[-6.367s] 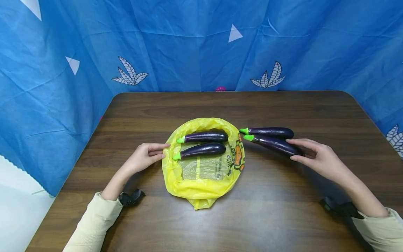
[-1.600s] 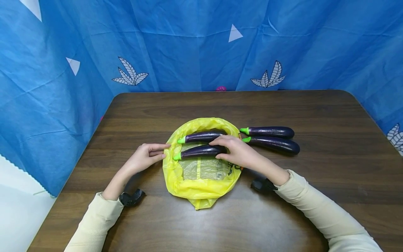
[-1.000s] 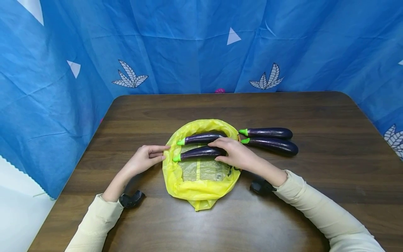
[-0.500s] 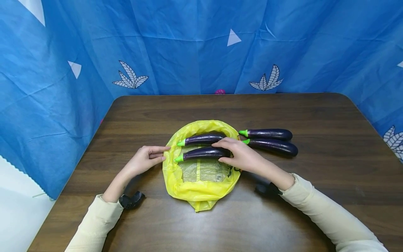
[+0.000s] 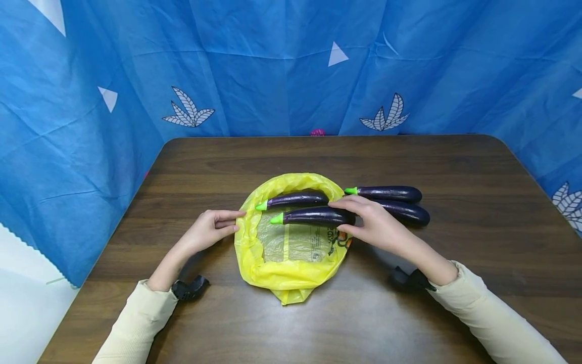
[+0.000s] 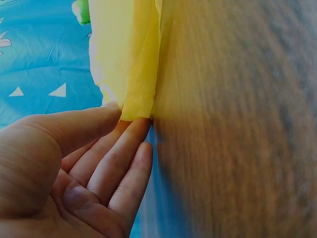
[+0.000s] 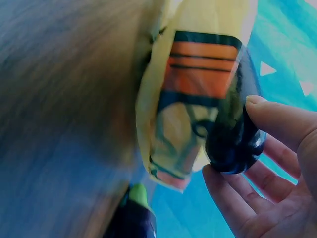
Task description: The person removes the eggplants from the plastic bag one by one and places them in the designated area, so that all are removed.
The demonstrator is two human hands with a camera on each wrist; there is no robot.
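Note:
My right hand [image 5: 375,222] pinches the fat end of a dark purple eggplant [image 5: 313,216] between thumb and fingers. Its green stem points left, and it hangs over the opening of a yellow plastic bag [image 5: 291,273]. In the right wrist view the held eggplant [image 7: 237,144] is partly behind the bag's printed wall [image 7: 198,74]. A second eggplant [image 5: 295,199] lies inside the bag, near its back wall. At the left edge of the bag, my left hand [image 5: 209,230] pinches the rolled rim, which the left wrist view shows between thumb and fingers [image 6: 121,153].
Two more eggplants lie side by side on the wooden table [image 5: 386,313], right of the bag: a rear one [image 5: 388,193] and a front one [image 5: 409,213], partly covered by my right hand. A blue curtain [image 5: 273,65] hangs behind the table's far edge.
My right hand has taken the nearer eggplant from inside the bag and moved it up and right. Earlier it let go of the front eggplant outside. My left hand has stayed at the rim.

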